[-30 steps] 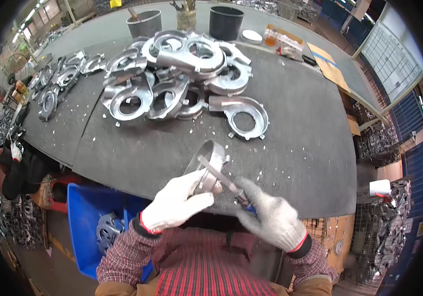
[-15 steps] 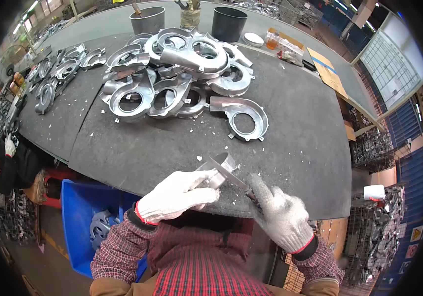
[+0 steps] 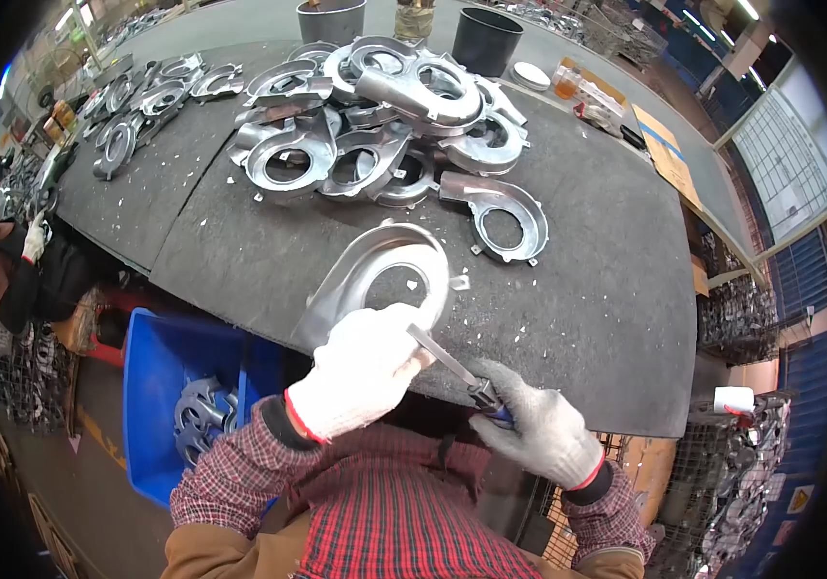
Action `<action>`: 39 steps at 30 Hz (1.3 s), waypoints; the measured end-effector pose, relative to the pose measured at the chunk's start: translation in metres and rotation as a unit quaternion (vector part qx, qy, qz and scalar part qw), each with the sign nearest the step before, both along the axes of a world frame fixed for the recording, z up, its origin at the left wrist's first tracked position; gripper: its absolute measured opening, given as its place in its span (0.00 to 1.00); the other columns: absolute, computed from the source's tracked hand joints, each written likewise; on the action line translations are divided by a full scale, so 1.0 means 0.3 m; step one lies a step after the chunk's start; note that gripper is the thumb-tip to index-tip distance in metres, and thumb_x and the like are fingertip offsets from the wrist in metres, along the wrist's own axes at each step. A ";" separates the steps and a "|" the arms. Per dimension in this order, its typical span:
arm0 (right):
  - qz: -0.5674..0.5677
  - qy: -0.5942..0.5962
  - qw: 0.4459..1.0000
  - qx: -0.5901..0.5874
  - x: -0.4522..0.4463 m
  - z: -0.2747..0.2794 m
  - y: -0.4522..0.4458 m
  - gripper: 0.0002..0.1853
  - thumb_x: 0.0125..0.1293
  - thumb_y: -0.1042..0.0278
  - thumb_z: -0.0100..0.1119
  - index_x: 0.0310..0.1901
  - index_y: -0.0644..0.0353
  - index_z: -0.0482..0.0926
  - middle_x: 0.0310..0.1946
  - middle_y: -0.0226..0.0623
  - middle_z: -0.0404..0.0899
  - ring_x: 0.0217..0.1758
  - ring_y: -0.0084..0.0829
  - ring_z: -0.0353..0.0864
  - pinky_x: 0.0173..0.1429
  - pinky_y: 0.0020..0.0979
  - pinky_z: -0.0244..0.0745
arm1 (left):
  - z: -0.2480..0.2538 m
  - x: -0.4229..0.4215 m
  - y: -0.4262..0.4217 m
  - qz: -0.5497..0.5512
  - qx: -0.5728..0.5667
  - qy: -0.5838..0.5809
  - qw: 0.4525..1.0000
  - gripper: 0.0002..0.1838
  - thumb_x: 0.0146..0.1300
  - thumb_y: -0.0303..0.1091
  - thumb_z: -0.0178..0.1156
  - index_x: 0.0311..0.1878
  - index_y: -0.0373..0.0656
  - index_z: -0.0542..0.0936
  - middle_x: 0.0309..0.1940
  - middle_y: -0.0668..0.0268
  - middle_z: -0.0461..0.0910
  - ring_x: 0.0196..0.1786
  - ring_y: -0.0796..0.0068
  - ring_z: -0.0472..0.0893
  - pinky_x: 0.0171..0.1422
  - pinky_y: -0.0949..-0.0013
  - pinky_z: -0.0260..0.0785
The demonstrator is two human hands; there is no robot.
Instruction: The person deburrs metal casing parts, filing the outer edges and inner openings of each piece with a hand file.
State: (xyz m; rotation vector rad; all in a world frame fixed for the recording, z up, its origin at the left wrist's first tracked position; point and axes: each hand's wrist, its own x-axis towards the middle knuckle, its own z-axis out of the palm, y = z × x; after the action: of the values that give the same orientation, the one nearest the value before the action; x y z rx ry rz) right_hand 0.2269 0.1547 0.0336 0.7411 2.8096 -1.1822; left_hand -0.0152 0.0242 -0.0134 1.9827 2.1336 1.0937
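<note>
My left hand [image 3: 360,367], in a white knitted glove, grips a silvery spiral-shaped metal casting [image 3: 422,241] by its near side. The casting has a large round opening and a small lug on its right; the glove hides part of its lower edge. My right hand [image 3: 534,425], also gloved, is closed around a knife [image 3: 449,362] with a flat grey blade and a black-and-blue handle. Its blade tip is beside my left fingers, close to the casting's lower edge; whether it touches the metal I cannot tell.
Similar castings form a pile [image 3: 375,125] on the dark table [image 3: 587,328], with one single casting [image 3: 510,217] right of it. Metal chips lie scattered. A blue bin [image 3: 148,405] holds parts below left. Black buckets [image 3: 488,41] stand behind. A co-worker [image 3: 13,241] is at far left.
The casting has been turned so its broad face and round opening now show. The knife has moved down, toward me, along with my right hand. The view has shifted slightly.
</note>
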 end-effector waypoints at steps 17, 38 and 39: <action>-0.048 -0.043 0.942 0.329 -0.003 -0.001 -0.044 0.39 0.70 0.61 0.73 0.82 0.44 0.73 0.32 0.41 0.83 0.27 0.44 0.90 0.30 0.45 0.87 | 0.131 -0.033 0.030 -0.119 -0.287 -0.456 0.834 0.33 0.74 0.40 0.72 0.75 0.34 0.75 0.58 0.62 0.84 0.57 0.75 0.84 0.63 0.65 0.79; 0.074 0.023 0.990 0.115 0.059 0.049 0.029 0.38 0.68 0.63 0.74 0.80 0.48 0.74 0.42 0.41 0.91 0.37 0.45 0.96 0.40 0.42 0.92 | 0.094 -0.091 0.051 -0.179 -0.323 -0.517 0.772 0.30 0.60 0.15 0.76 0.68 0.30 0.84 0.46 0.56 0.92 0.48 0.68 0.90 0.51 0.66 0.86; 0.064 -0.032 0.997 -0.010 0.055 0.069 0.049 0.39 0.69 0.60 0.76 0.80 0.50 0.72 0.52 0.43 0.93 0.47 0.49 0.96 0.51 0.41 0.92 | 0.079 -0.091 0.038 -0.155 -0.297 -0.611 0.717 0.29 0.61 0.13 0.75 0.67 0.29 0.84 0.47 0.55 0.91 0.49 0.66 0.91 0.51 0.64 0.87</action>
State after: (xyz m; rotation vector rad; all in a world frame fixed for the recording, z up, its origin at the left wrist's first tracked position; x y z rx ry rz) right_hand 0.2434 0.1695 0.0543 0.5781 2.7431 -1.1436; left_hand -0.0426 0.0356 0.0104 0.7740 1.0974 0.9806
